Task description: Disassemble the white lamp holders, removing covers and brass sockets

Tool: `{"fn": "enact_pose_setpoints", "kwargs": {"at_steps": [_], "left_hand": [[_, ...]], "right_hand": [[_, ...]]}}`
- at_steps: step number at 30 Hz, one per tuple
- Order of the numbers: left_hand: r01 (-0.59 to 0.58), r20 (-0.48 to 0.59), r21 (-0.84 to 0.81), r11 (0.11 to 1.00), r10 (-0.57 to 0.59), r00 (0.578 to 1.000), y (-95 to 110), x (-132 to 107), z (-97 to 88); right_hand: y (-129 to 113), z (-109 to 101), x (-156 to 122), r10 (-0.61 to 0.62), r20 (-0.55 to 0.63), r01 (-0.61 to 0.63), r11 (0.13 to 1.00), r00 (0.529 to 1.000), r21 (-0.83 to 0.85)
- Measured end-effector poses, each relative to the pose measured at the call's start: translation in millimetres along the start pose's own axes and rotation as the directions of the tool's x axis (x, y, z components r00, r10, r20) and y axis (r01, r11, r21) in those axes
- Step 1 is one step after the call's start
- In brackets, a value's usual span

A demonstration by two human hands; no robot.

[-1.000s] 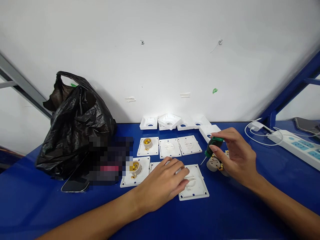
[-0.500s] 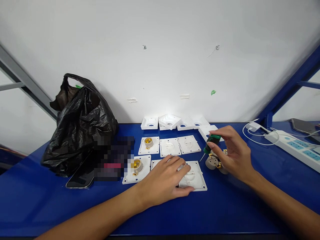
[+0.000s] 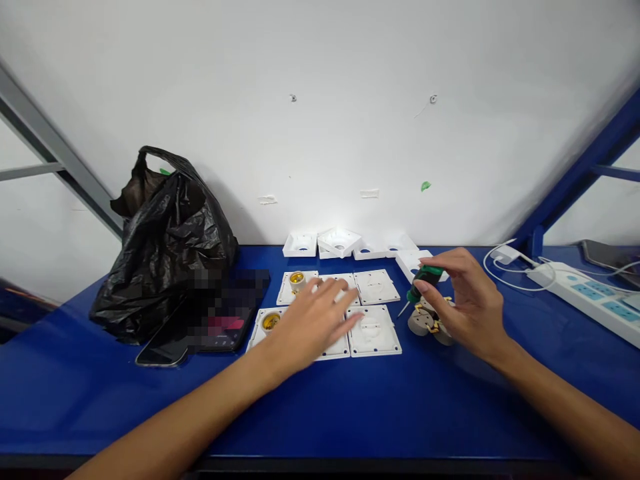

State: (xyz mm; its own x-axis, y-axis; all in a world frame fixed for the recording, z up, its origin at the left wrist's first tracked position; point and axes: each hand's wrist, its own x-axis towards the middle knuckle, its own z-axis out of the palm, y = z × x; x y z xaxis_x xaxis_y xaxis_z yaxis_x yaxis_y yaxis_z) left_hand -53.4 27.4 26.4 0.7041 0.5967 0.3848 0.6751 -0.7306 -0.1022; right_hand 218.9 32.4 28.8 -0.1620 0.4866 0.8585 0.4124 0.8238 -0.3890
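My right hand (image 3: pixel 467 303) grips a green-and-black screwdriver (image 3: pixel 424 283), its tip angled down and left above the table. Under and beside that hand lie several round lamp-holder cores (image 3: pixel 421 321) with brass contacts. My left hand (image 3: pixel 315 320), fingers spread, hovers over the white square base plates and holds nothing. The front right plate (image 3: pixel 375 337) is bare, as is the back right plate (image 3: pixel 377 288). Lamp sockets with brass threads sit on the back left plate (image 3: pixel 285 294) and the front left one (image 3: pixel 254 339). My left hand partly covers the middle plates.
White square covers (image 3: pixel 300 247) with round holes rest along the wall. A black plastic bag (image 3: pixel 165 247) stands left, with a phone (image 3: pixel 163 350) and a dark tablet-like device (image 3: pixel 235 333) before it. To the right, a white power strip (image 3: pixel 575 283) trails cables.
My left hand has lifted off the front right plate and moved left. That plate now lies squarely beside the front middle one. My right hand keeps the screwdriver almost where it was.
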Motion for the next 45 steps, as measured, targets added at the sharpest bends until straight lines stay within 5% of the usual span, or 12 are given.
{"fn": "enact_pose_setpoints", "kwargs": {"at_steps": [5,8,13,18,23,27,34,45], "left_hand": [[0.323,0.138,0.296,0.899,-0.375,0.917,-42,-1,-12.8],[0.371,0.203,0.266,0.89,-0.428,0.881,-59,-5,-12.3],[0.398,0.177,0.2,0.895,-0.433,0.884,-63,-2,-19.4],[0.298,-0.046,-0.117,0.947,-0.305,0.951,-31,4,-32.9],[0.076,0.011,-0.451,0.889,-0.08,0.997,24,2,-25.2],[-0.06,0.055,-0.438,0.897,0.094,0.994,55,2,-10.6],[-0.209,0.023,-0.313,0.926,0.227,0.974,87,15,11.1],[-0.093,0.095,-0.422,0.902,0.146,0.985,101,25,25.7]], "right_hand": [[-6,-1,2,-0.007,0.009,0.007,1.0,1.0,0.017],[-8,-1,2,-0.021,0.019,0.021,1.0,1.0,0.013],[-8,-2,3,-0.044,0.01,0.044,0.999,0.999,-0.002],[-5,-3,3,-0.041,-0.031,0.04,0.999,0.999,-0.021],[-2,-3,4,-0.03,-0.091,0.026,0.999,0.995,-0.044],[-1,-2,4,-0.018,-0.099,0.014,0.999,0.995,-0.042],[-3,-1,3,-0.024,-0.071,0.02,0.999,0.997,-0.046],[-5,-2,3,-0.025,-0.065,0.023,0.999,0.998,-0.031]]}}
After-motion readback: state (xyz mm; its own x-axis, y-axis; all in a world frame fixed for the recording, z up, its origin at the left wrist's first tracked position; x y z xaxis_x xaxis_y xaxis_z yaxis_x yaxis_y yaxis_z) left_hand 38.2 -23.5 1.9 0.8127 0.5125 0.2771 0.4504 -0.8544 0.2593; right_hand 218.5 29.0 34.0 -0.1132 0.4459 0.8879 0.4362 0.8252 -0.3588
